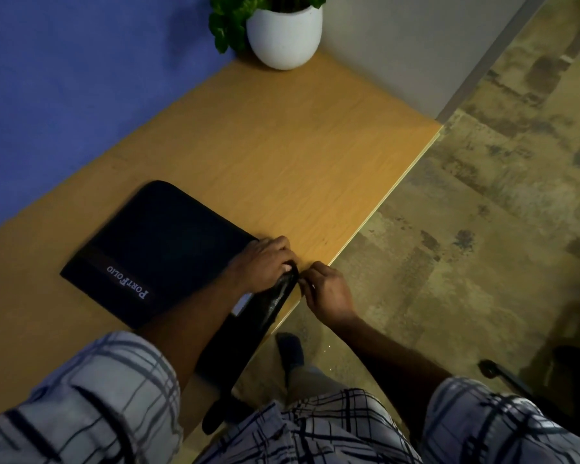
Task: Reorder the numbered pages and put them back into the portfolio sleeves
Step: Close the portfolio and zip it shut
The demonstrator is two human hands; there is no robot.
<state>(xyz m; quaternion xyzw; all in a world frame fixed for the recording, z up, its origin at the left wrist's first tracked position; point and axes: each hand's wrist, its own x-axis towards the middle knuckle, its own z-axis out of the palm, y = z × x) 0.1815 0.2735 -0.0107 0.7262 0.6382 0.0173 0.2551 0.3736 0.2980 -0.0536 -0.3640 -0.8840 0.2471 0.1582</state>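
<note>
The person wears a pale checked shirt (315, 430) crossed with dark lines. Its left sleeve (91, 390) and right sleeve (503, 420) end in turned-up cuffs near the elbows. The forearms are bare down to the left hand (265, 262) and right hand (329, 293). Below are a light trouser leg (310, 378) and a foot (290, 349) in dark blue, sock or shoe unclear.

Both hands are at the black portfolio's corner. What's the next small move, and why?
Probably draw the right hand along the edge to open the portfolio: its cover lies flat on the table, the left hand grips the corner, the right pinches there.
</note>
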